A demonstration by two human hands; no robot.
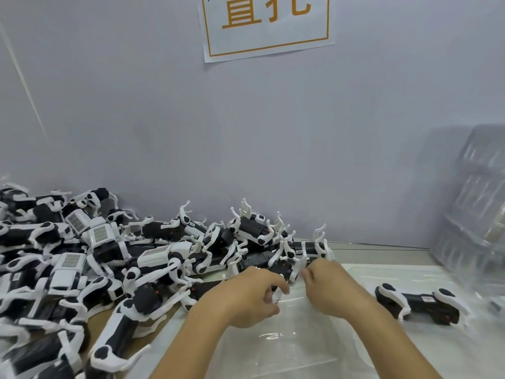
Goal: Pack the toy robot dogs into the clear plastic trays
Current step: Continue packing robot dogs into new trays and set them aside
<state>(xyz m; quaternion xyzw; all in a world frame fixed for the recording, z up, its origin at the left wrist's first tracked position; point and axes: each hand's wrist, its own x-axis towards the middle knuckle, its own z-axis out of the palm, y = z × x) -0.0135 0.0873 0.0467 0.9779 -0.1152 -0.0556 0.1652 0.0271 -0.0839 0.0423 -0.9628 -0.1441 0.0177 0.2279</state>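
Hands at pile edge: left hand (252, 292) fingers curled, grip unclear; right hand (329, 289) pinching toy robot dog (276, 265) leg (apparently). Lift clear of tangle, seat in clear plastic tray (297, 348) below grip.

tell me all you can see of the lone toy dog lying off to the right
The lone toy dog lies on its side on the clear plastic tray, apart from the pile and both hands. It looks like hard plastic: a long black body, white legs folded along it with black round joints, a small white label and a red dot.
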